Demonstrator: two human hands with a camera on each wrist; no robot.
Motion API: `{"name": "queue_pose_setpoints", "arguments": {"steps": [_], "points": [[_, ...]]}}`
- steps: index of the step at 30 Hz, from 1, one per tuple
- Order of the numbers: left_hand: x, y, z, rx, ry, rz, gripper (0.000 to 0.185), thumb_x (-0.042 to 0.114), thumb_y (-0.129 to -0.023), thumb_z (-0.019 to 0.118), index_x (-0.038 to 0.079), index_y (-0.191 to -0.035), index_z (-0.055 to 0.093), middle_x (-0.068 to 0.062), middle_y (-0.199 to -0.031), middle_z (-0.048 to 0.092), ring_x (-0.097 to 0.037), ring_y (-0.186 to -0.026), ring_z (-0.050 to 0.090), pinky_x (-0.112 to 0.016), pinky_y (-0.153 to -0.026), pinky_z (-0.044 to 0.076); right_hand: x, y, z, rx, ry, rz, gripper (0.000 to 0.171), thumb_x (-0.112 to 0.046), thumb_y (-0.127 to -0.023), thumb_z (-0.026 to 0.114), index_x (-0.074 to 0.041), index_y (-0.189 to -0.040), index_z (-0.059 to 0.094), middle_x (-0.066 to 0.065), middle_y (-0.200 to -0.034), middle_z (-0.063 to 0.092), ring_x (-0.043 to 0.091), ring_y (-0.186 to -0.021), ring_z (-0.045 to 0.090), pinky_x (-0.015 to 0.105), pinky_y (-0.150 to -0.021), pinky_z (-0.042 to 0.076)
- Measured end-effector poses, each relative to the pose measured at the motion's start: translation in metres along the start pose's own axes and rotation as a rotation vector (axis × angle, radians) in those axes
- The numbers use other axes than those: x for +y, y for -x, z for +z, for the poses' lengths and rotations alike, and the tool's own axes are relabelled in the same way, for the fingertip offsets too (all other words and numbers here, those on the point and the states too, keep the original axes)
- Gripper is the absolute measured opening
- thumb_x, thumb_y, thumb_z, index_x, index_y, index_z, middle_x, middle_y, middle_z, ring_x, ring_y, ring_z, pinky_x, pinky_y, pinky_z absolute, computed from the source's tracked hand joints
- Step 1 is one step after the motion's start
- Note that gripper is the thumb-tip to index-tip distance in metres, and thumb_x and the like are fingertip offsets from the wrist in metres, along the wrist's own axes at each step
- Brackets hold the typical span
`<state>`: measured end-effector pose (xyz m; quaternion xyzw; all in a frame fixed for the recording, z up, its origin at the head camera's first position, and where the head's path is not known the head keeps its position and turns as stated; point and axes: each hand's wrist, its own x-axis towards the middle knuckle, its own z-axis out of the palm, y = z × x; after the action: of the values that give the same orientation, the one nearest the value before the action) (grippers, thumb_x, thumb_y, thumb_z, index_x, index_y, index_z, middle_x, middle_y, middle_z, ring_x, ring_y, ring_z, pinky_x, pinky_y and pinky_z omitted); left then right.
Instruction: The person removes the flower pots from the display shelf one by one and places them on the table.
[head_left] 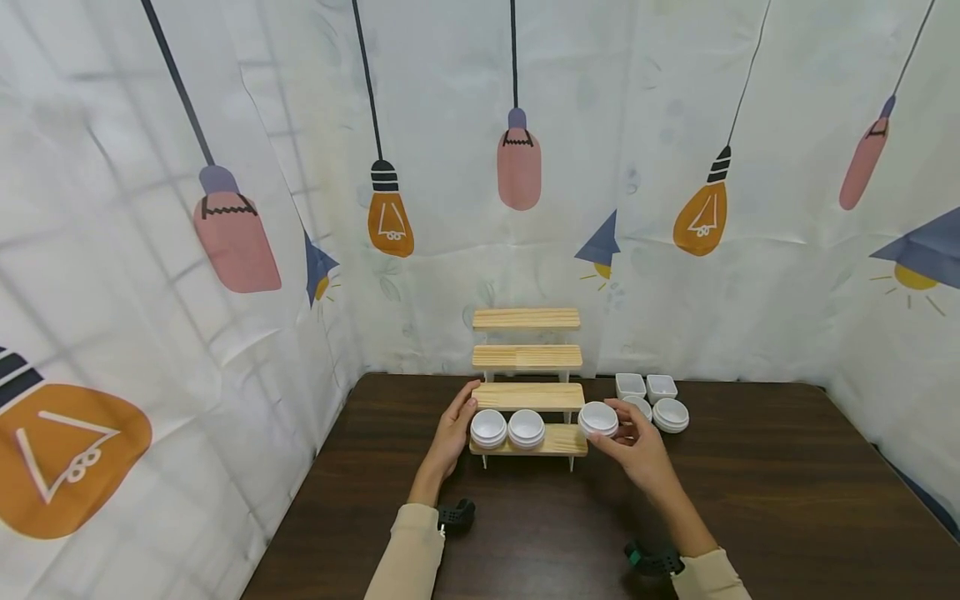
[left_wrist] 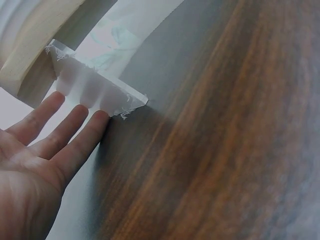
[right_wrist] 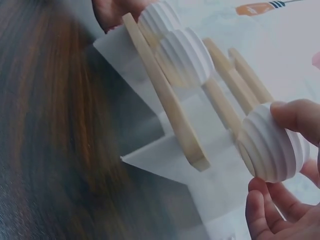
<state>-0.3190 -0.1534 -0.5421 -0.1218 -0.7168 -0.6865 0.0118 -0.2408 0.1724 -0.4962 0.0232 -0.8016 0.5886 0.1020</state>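
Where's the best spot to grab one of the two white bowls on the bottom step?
Pinch the bowl by its rim, from above and in front. It stands upright, open side up, a second bowl close at its left and the next step just behind, so the sides are crowded.

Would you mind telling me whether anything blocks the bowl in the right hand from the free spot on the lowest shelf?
Nothing visible does. The right hand holds the white bowl at the right end of the lowest shelf, where the board is bare. The two bowls already there sit further left, and the left hand rests at the rack's left side.
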Motion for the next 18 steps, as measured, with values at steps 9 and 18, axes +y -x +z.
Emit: {"name": "queue_pose_setpoints", "arguments": {"steps": [9,18], "points": [[0.002,0.001,0.001,0.001,0.019,-0.007,0.047,0.034,-0.111,0.044,0.023,-0.157,0.043,-0.003,-0.163,0.039,-0.020,-0.142,0.041,-0.041,-0.116,0.035,0.001,-0.001,-0.011,0.026,0.000,0.009,0.064,-0.012,-0.085,0.084,-0.008,-0.142,0.056,0.021,-0.126,0.060,0.010,-0.089,0.056,0.022,-0.075,0.050],[0.001,0.001,0.001,-0.003,0.015,-0.007,0.047,0.033,-0.111,0.043,0.022,-0.157,0.042,-0.003,-0.163,0.038,-0.019,-0.138,0.040,-0.046,-0.120,0.030,-0.003,0.000,-0.022,0.041,0.005,0.025,0.062,-0.014,-0.087,0.083,-0.010,-0.142,0.056,0.020,-0.128,0.059,0.008,-0.091,0.056,0.021,-0.074,0.051]]}}
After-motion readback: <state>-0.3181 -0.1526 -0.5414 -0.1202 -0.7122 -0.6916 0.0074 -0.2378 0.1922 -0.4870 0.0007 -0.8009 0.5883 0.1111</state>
